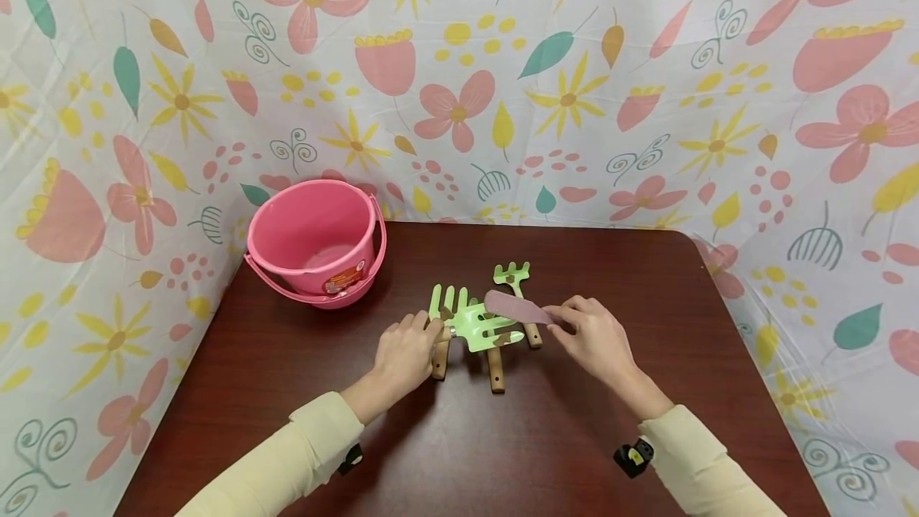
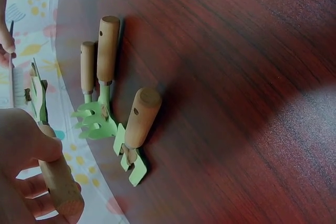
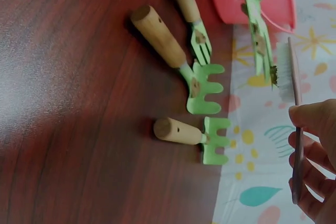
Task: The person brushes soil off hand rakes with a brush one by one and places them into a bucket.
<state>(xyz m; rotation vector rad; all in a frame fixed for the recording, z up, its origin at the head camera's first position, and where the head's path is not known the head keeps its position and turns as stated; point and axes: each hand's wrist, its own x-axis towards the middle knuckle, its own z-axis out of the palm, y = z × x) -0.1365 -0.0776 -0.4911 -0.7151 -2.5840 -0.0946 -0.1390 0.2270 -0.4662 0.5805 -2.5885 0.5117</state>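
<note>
My left hand (image 1: pixel 405 353) grips the wooden handle (image 2: pixel 60 184) of a small green garden fork (image 1: pixel 474 329), raised above the table. Brown dirt-like patches mark its metal head. In my right hand (image 1: pixel 592 337) is a pink brush (image 1: pixel 518 308), pinched by its thin handle. Its pale bristles (image 3: pixel 285 72) face the fork's head, close beside a brown clump near the tips, as the right wrist view shows. Beneath the hands, three more green tools with wooden handles lie on the table: a small rake (image 1: pixel 511 274), a wider rake (image 3: pixel 202 98) and a fork (image 3: pixel 202 48), with brown patches too.
A pink bucket (image 1: pixel 312 234) with its handle hanging down stands at the table's back left. The dark wooden table (image 1: pixel 574 437) ends at a flower-printed cloth (image 1: pixel 459 46) behind and at both sides.
</note>
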